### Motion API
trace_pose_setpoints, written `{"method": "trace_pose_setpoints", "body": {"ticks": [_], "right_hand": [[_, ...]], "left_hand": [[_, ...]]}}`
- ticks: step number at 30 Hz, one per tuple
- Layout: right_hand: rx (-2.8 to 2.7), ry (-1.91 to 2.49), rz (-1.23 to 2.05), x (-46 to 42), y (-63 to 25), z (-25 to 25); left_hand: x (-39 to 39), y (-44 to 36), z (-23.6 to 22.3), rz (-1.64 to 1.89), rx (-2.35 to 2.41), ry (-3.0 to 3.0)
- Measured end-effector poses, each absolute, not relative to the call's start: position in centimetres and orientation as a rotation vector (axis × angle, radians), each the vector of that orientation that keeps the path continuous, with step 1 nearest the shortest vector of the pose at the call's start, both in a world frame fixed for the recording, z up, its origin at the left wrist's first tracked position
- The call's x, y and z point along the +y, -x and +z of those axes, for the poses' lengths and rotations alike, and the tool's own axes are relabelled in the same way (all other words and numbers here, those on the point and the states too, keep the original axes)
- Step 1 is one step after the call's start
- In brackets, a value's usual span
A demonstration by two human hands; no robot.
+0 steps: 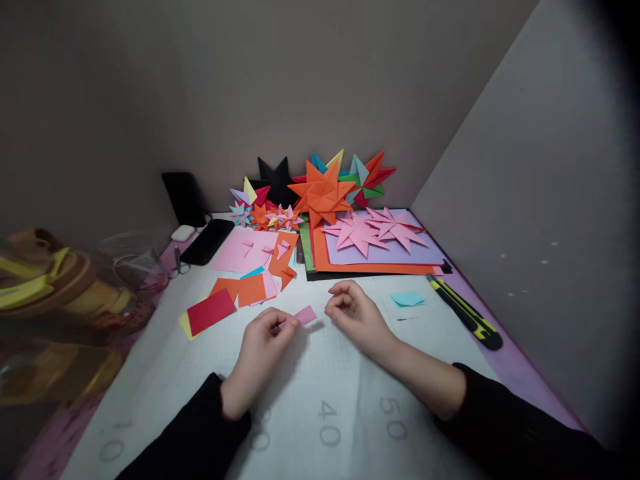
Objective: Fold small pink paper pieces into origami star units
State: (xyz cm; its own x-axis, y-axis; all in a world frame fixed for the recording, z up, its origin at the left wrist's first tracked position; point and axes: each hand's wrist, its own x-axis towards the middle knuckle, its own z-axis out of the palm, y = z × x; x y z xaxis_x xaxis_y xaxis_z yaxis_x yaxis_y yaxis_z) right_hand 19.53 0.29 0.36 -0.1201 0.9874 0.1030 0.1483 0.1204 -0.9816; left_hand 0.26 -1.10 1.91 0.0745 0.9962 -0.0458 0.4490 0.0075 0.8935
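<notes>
Between the thumb and fingers of my left hand (266, 353) is a small folded piece of pink paper (306, 315), held just above the gridded white sheet. To its right is my right hand (361, 320), its fingers loosely curled and slightly apart, with nothing visible in them. A small gap separates its fingertips from the pink paper. Right of that hand lies a folded light-blue paper piece (407, 299). Left of my left hand are a red paper rectangle (211, 312) over a yellow one and several orange pieces (253, 291).
Folded paper stars stand along the wall, including an orange star (321, 191). Two pink stars (354, 233) lie on stacked coloured sheets (370, 268). A yellow-black utility knife (467, 313) rests at the right edge. Phones (209, 241) and a basket (60, 283) are on the left.
</notes>
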Motion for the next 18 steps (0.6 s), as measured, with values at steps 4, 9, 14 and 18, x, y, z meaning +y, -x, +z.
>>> {"method": "trace_pose_setpoints", "body": {"ticks": [4, 9, 14, 18], "right_hand": [[-1.590, 1.162, 1.191, 0.0, -18.9, 0.1], [-1.640, 1.209, 1.202, -0.7, -18.6, 0.2], [-1.756, 1.194, 0.990, -1.1, -18.7, 0.1], [-1.756, 1.169, 1.002, -1.1, -18.7, 0.0]], "left_hand": [[-1.4, -0.7, 1.9, 0.837, 1.436, -1.636], [-1.6, -0.9, 1.6, 0.812, 1.359, -1.716], [-1.6, -1.0, 1.2, 0.787, 1.303, -1.785], [-1.7, -0.9, 1.2, 0.769, 1.276, -1.843]]}}
